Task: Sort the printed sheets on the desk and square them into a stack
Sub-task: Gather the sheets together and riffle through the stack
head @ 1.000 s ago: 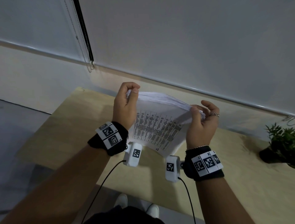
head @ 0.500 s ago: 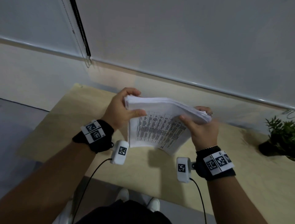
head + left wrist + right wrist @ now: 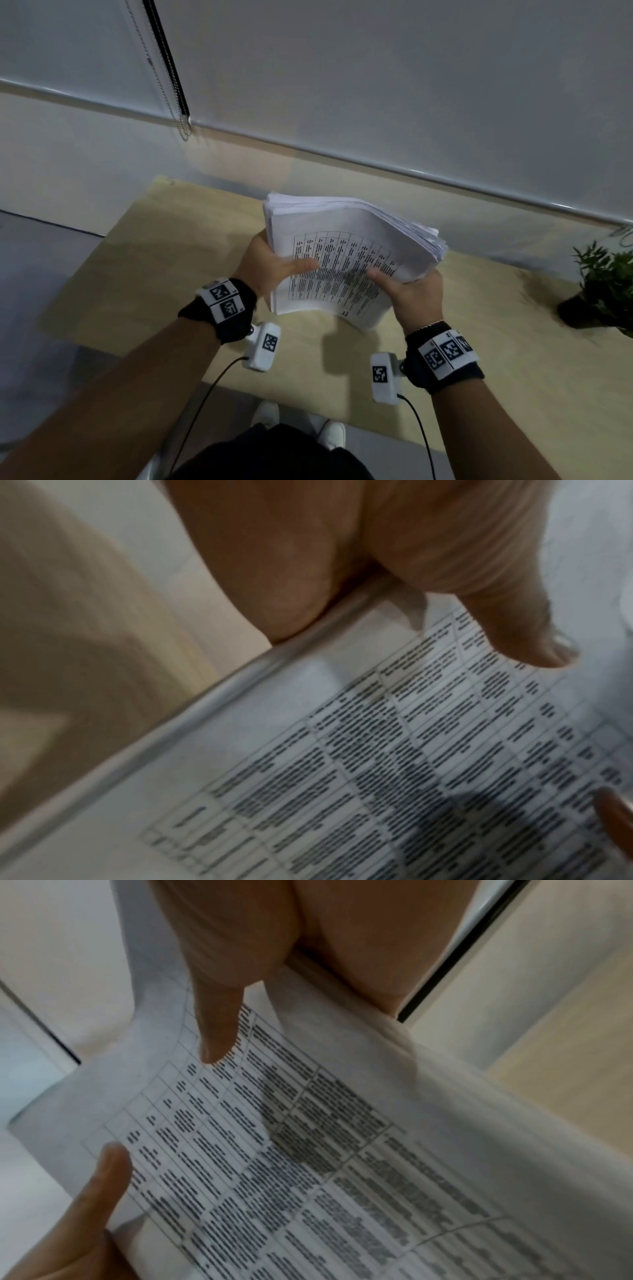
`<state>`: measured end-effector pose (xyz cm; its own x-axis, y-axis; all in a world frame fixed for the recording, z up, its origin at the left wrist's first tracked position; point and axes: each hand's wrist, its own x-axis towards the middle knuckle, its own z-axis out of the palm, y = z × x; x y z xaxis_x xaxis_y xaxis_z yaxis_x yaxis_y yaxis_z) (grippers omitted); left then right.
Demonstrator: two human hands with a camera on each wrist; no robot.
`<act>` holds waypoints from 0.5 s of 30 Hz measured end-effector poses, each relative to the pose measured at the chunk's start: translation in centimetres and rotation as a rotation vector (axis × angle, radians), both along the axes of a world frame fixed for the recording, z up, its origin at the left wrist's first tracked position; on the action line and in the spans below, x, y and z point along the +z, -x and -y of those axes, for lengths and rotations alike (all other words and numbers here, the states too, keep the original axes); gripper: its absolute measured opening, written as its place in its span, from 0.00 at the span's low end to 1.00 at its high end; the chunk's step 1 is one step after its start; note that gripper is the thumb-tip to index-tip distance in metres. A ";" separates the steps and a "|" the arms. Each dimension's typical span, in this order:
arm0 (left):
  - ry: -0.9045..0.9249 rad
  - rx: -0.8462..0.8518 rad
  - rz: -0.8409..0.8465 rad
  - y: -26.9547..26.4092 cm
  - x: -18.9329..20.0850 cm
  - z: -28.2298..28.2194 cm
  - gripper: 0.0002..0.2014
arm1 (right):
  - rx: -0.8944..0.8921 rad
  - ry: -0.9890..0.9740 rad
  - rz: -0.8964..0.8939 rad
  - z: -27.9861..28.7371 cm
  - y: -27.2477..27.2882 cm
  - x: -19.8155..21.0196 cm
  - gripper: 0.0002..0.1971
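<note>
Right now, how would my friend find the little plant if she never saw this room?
Start at the long wooden desk below the white window blind. Follow it to its far right end, past the person's right hand holding the pile of paper. The plant is there, the only green, leafy thing, in a dark pot.

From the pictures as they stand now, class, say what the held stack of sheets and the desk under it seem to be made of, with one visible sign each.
Stack of sheets: thin white matte paper, seemingly; it bends between the left hand and right hand, and its fanned edges show many leaves.
Desk: pale wood or wood-look laminate, low sheen; faint grain, flat thin edge. Which one is unclear.
</note>
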<state>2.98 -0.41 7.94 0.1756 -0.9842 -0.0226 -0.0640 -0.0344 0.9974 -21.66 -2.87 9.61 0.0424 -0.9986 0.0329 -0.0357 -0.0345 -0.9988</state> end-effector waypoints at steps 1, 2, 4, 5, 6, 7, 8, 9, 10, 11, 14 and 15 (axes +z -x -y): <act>-0.001 -0.003 -0.029 0.1 -0.1 0.2 0.36 | -0.006 0.004 0.002 0.0 -0.1 0.0 0.19; 0.001 0.000 -0.059 0.1 -0.1 0.4 0.38 | -0.017 0.009 0.008 0.1 0.0 -0.1 0.19; 0.008 0.017 -0.117 -0.1 -0.1 0.7 0.39 | -0.040 0.009 0.045 0.3 0.2 -0.1 0.21; 0.008 0.022 -0.141 -0.3 -0.1 0.8 0.39 | -0.048 0.010 0.059 0.3 0.3 0.0 0.22; 0.004 0.020 -0.152 -0.4 -0.2 0.9 0.39 | -0.043 0.014 0.060 0.5 0.3 0.1 0.22; -0.001 0.008 -0.151 -0.4 -0.4 1.0 0.39 | -0.026 0.020 0.052 0.6 0.3 0.1 0.22; 0.000 -0.012 -0.148 -0.2 -0.5 1.1 0.38 | -0.007 0.026 0.045 0.6 0.3 0.2 0.21; 0.008 -0.021 -0.153 -0.1 -0.5 1.1 0.37 | -0.005 0.022 0.045 0.7 0.2 0.2 0.20; 0.016 -0.018 -0.167 0.0 -0.5 1.2 0.38 | -0.025 0.011 0.058 0.9 0.2 0.2 0.21; 0.019 -0.009 -0.180 0.0 -0.5 1.4 0.40 | -0.058 -0.002 0.078 1.0 0.2 0.1 0.22; 0.000 -0.013 -0.164 -0.1 -0.4 1.7 0.39 | -0.095 0.003 0.093 1.3 -0.1 0.0 0.24; -0.011 -0.002 -0.157 0.0 -0.3 1.7 0.37 | -0.098 0.004 0.083 1.4 -0.2 0.1 0.22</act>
